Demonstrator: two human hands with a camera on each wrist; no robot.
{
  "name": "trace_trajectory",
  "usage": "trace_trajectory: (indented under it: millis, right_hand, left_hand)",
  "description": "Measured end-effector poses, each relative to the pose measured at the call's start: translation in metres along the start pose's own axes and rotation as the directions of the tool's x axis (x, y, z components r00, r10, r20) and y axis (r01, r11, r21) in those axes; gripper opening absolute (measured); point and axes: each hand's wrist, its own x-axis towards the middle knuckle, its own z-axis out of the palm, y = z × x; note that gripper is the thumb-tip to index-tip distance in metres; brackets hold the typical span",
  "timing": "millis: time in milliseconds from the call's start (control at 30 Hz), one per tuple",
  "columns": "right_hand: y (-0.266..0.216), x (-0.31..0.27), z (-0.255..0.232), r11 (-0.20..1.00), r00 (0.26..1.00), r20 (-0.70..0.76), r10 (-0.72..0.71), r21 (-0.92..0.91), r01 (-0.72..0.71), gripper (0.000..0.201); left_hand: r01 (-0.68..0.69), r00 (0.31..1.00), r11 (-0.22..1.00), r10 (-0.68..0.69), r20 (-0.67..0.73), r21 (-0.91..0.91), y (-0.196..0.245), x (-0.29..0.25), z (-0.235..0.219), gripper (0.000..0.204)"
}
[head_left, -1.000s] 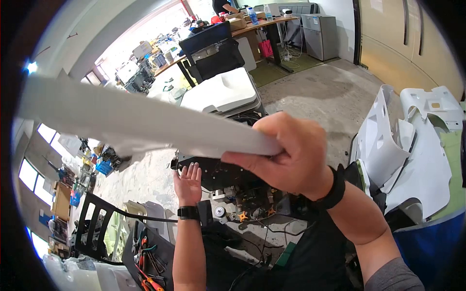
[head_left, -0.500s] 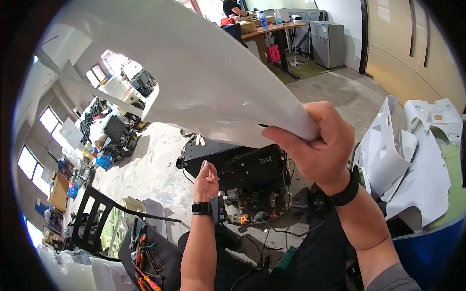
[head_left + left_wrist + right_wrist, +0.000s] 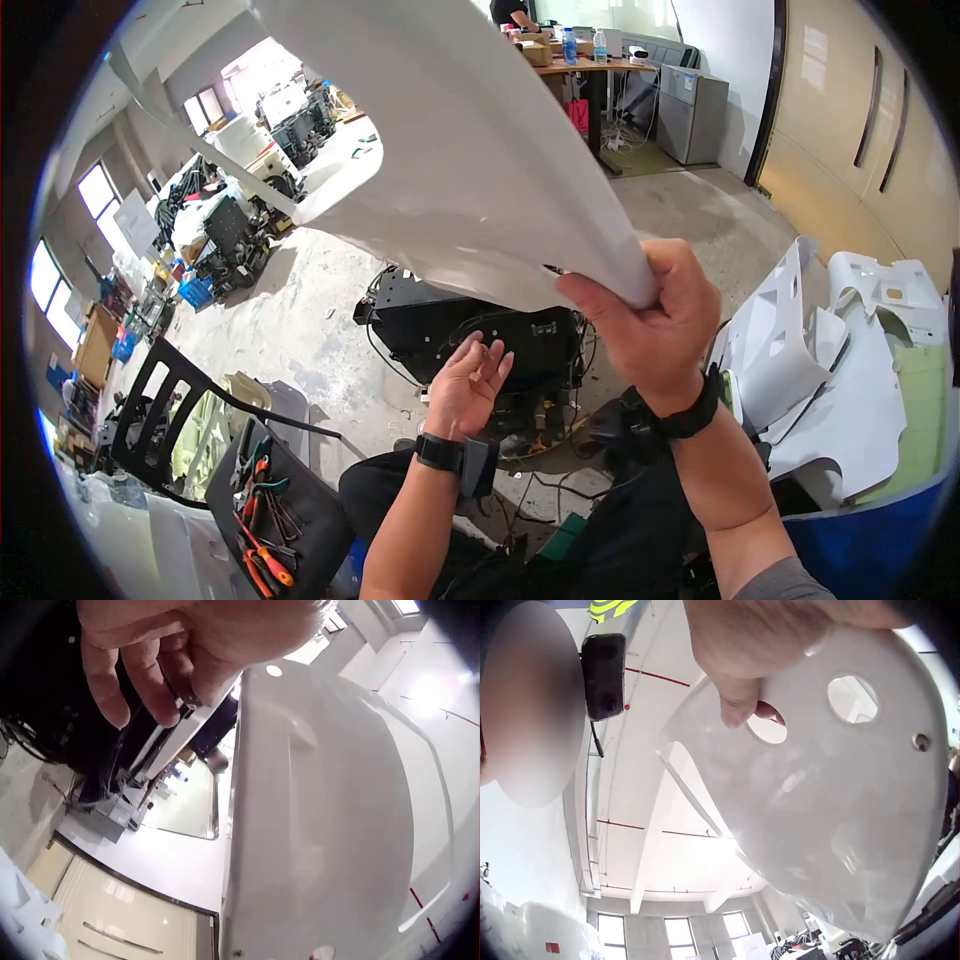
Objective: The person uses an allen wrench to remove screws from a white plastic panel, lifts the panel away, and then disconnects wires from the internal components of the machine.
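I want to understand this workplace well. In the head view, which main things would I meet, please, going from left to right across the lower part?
Black chair back → hand tools → left hand → right hand → group of white panels.

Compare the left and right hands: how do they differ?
The right hand grips the edge of the white panel; the left hand holds nothing, its fingers loosely bent. In the head view, the right hand appears higher, the left hand lower, near the black unit. Both wrists wear black bands.
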Motion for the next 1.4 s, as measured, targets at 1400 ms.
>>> trace_trajectory:
  millis: [1400]
  right_hand:
    - [0.024,-0.061,-0.041,0.772,0.755,-0.228,0.615,0.368,-0.519,0.021]
  left_hand:
    - [0.228,0.972,0.952,-0.234,0.009,0.204,-0.017,-0.044,-0.025,0.052]
